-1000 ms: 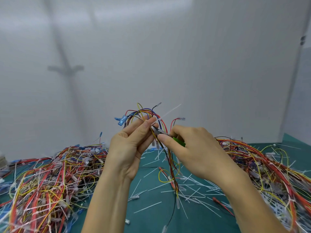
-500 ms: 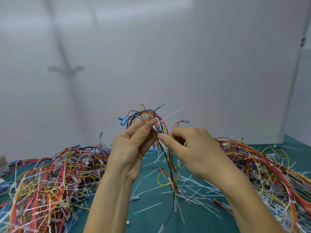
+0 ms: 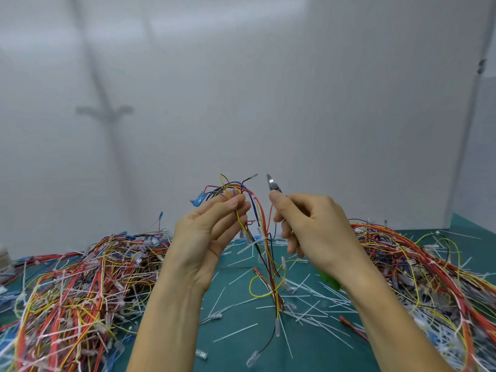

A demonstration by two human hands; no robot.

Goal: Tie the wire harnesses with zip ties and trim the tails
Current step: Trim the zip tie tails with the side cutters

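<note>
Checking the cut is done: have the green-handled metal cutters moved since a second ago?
Yes: green-handled metal cutters rose rightward off the coloured wire harness, against the white wall.

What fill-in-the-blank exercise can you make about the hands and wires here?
1. The left hand holds a wire bundle near its ____ end.
2. The right hand holds cutters whose tip points ____.
3. Cut zip tie tails lie on the mat ____ two wire piles.
Missing words: top; up; between.
</note>
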